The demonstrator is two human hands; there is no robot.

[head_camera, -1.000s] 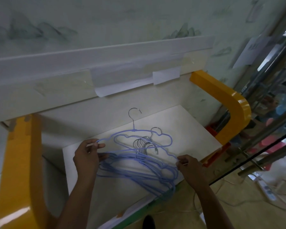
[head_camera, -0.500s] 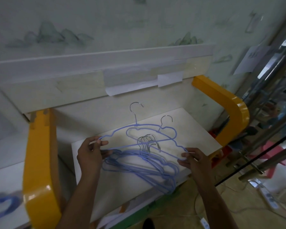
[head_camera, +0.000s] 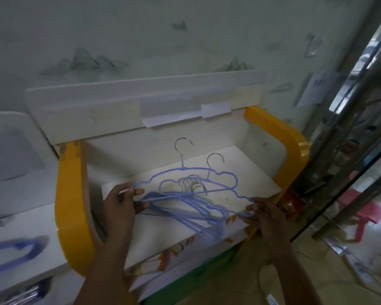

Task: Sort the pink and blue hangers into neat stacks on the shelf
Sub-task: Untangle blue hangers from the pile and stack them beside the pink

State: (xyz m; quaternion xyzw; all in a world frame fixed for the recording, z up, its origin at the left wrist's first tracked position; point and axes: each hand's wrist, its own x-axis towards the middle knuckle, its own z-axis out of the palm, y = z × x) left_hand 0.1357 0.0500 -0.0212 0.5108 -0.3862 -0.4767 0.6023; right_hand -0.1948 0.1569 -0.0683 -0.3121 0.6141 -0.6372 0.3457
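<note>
While hands pinch ends, blue hanger spans left-right, hook away.

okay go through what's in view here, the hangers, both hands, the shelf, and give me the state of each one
Top hanger: raised off the stack, held at both ends, hook pointing away.
Blue stack: lying on the shelf, untidy, splayed toward the front edge.
Left hand: grip pinching the top hanger's left end.
Right hand: grip pinching its right end.
Shelf: white, bearing the blue stack.
Pink hangers: none in view.
</note>
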